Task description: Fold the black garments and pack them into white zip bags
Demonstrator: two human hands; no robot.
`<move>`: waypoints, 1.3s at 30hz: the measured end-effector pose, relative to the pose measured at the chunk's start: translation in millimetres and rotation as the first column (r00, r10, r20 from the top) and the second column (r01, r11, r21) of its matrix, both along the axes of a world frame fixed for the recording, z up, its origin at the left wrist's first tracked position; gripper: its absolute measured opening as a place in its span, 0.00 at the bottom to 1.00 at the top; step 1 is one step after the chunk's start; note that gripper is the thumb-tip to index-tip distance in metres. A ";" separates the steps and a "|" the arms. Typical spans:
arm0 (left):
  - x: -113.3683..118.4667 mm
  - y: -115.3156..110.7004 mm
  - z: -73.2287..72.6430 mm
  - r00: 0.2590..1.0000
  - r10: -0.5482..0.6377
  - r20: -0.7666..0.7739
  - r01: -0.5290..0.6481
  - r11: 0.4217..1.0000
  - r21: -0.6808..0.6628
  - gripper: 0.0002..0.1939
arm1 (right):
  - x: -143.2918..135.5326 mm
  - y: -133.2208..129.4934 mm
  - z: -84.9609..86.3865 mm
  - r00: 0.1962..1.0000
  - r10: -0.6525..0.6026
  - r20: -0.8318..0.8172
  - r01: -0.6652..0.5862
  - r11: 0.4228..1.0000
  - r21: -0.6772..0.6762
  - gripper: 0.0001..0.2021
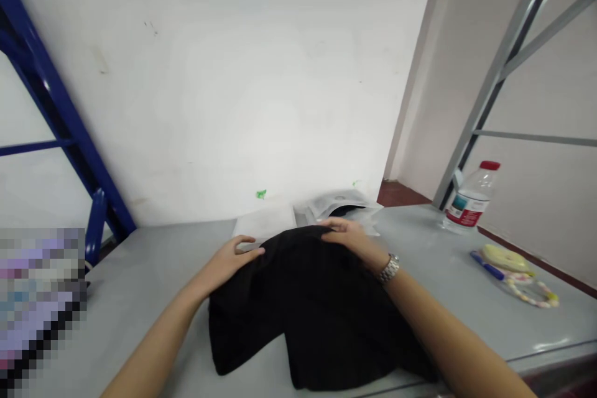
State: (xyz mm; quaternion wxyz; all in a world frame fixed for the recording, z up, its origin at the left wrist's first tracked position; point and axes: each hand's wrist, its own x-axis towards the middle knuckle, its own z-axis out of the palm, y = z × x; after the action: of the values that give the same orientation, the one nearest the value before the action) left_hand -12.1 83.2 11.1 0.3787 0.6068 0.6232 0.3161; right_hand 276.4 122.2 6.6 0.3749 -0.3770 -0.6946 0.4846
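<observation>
A black garment (317, 305) with two leg-like parts lies spread on the grey table (140, 280), its lower edge toward me. My left hand (233, 259) is at its upper left edge, thumb and fingers apart, touching the cloth. At the upper right edge, my right hand (347, 236) has its thumb on the cloth and its fingers over the far edge; whether it pinches the fabric is unclear. A metal watch is on my right wrist.
Behind the garment lie a white packet (265, 219) and a clear bag (342, 200) with something black inside. At right are a bottle (469, 199), a yellow roll (504, 258), a blue pen (487, 265) and a beaded bracelet (534, 295). A blue frame (60, 99) stands left.
</observation>
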 end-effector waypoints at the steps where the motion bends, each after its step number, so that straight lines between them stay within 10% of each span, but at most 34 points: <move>1: -3.9 1.0 -0.5 0.994 0.018 -0.105 -0.011 0.998 0.059 0.32 | 3.5 1.2 2.2 0.999 -0.008 -0.034 0.006 0.998 -0.066 0.14; 4: -8.0 -1.9 -2.5 0.950 -0.001 -0.312 0.073 0.973 0.218 0.31 | 10.3 3.1 4.3 0.992 0.006 0.123 0.009 0.992 -0.122 0.18; 9: -9.6 -16.6 -2.6 0.836 -0.441 -0.327 0.463 0.886 -0.010 0.42 | 13.8 -2.7 10.9 0.947 0.003 0.320 -0.029 0.996 0.079 0.27; 15: -23.6 -11.3 2.6 0.933 -0.190 -0.306 0.244 0.959 0.147 0.18 | 9.4 -21.8 4.4 0.797 0.229 0.558 -0.366 0.919 0.145 0.44; 20: -24.6 -1.2 11.8 0.958 0.106 -0.266 -0.036 0.966 0.258 0.09 | 12.9 -10.3 -9.6 0.785 -0.036 0.619 -0.190 0.936 0.296 0.25; 25: -20.2 -0.6 17.8 0.987 0.131 0.093 -0.151 0.955 0.257 0.17 | 30.9 4.8 4.6 0.800 -0.317 0.510 0.105 0.910 0.400 0.08; 32: -30.2 0.9 22.9 0.718 0.122 0.686 -0.271 0.956 0.113 0.15 | 49.5 -2.5 28.6 0.972 -0.179 -0.154 0.186 0.982 0.036 0.14; 34: -30.2 2.6 19.9 0.710 0.140 0.691 -0.256 0.964 0.068 0.12 | 50.5 0.0 26.9 0.941 -0.242 -0.237 0.256 0.966 0.030 0.15; 39: -21.5 -3.5 14.9 0.953 0.022 0.304 -0.014 0.999 -0.028 0.21 | 46.3 16.2 13.2 0.874 -0.486 0.006 0.467 0.842 0.269 0.14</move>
State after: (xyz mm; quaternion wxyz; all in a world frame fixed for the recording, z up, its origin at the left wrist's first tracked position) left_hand -33.6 79.7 25.9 0.4750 0.5403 0.5672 0.4010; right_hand 322.7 138.5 19.8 0.5035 -0.5033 -0.6496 0.2669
